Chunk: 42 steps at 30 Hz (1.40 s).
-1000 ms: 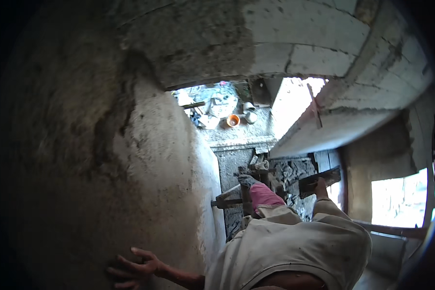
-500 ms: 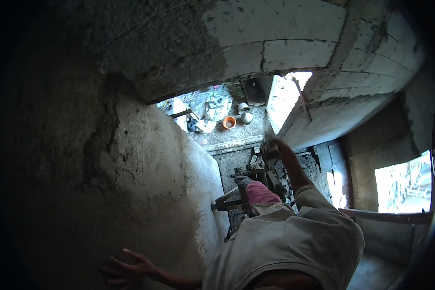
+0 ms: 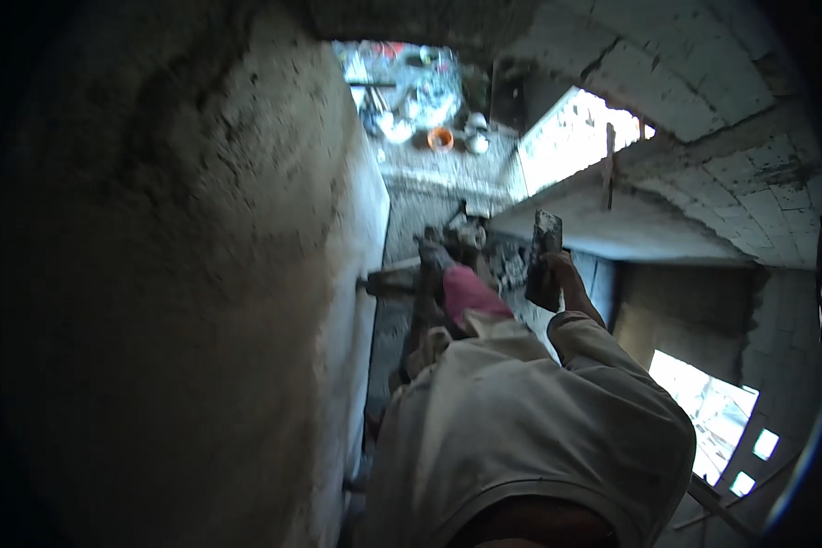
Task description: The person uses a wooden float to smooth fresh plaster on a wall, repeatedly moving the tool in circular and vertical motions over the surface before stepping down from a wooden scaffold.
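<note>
My right hand [image 3: 560, 268] grips a dark rectangular plastering float [image 3: 545, 239] crusted with pale mortar, held upright out to the right of my body. Beneath it lie my pale shirt, a pink-clad leg [image 3: 473, 294] and a grey-covered foot [image 3: 434, 256] among dark scaffold bars [image 3: 393, 284]. A rough plastered wall [image 3: 228, 274] fills the left side. My left hand is out of sight.
Below the opening lie an orange bucket [image 3: 440, 139], pale containers and scattered items on a concrete floor. Rubble [image 3: 511, 260] sits beside the scaffold. A pale block surface [image 3: 712, 183] rises at right, with a hanging stick [image 3: 609, 164] and a bright opening [image 3: 699, 402] low right.
My view has turned, shifting the floor opening upward. My right hand has swung the float up and inward, then slightly right. My left hand, spread on the wall earlier, has left view.
</note>
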Motion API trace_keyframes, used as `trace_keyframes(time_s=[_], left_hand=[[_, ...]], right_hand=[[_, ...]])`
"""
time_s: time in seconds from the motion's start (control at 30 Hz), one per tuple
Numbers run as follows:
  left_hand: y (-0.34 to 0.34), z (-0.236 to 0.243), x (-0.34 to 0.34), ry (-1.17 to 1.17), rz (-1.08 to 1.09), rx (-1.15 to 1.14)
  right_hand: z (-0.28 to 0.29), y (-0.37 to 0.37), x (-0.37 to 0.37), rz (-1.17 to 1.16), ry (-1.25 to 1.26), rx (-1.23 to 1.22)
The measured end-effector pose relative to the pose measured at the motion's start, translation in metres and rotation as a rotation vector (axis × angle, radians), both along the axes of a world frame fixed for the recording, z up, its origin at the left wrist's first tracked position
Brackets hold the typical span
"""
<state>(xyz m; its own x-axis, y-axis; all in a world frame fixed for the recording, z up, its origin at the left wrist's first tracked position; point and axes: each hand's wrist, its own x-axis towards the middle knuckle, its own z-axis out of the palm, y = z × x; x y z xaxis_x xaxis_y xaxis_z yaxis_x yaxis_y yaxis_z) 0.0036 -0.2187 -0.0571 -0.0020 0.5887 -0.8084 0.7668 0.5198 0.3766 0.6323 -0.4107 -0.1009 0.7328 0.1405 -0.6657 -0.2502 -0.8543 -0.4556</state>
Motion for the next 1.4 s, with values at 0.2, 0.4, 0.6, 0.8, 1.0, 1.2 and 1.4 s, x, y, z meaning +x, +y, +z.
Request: trace_keyframes(time_s=[0.2, 0.4, 0.6, 0.8, 1.0, 1.2, 1.4], left_hand=[[-0.061, 0.015, -0.044, 0.119, 0.154, -0.671], [0.060, 0.009, 0.082, -0.456, 0.456, -0.790], [0.201, 0.121, 0.279, -0.804, 0.052, -0.052], [0.163, 0.117, 0.279, -0.788, -0.387, 0.210], [0.029, -0.017, 0.086, -0.106, -0.422, 0.085], [0.040, 0.120, 0.052, 0.019, -0.297, 1.010], [0.150, 0.342, 0.077, 0.572, -0.178, 1.856]], right_hand=[[0.067, -0.131, -0.164, 0.231, -0.105, -0.526], [0.074, -0.109, -0.200, 0.215, -0.039, -0.423], [0.064, -0.025, -0.161, 0.172, -0.068, -0.215], [0.052, 0.030, -0.103, 0.184, -0.279, 0.039], [0.125, 0.106, -0.117, 0.152, -0.343, 0.426], [0.162, 0.181, -0.110, 0.225, -0.400, 0.762], [0.202, 0.331, -0.099, 0.166, -0.346, 0.967]])
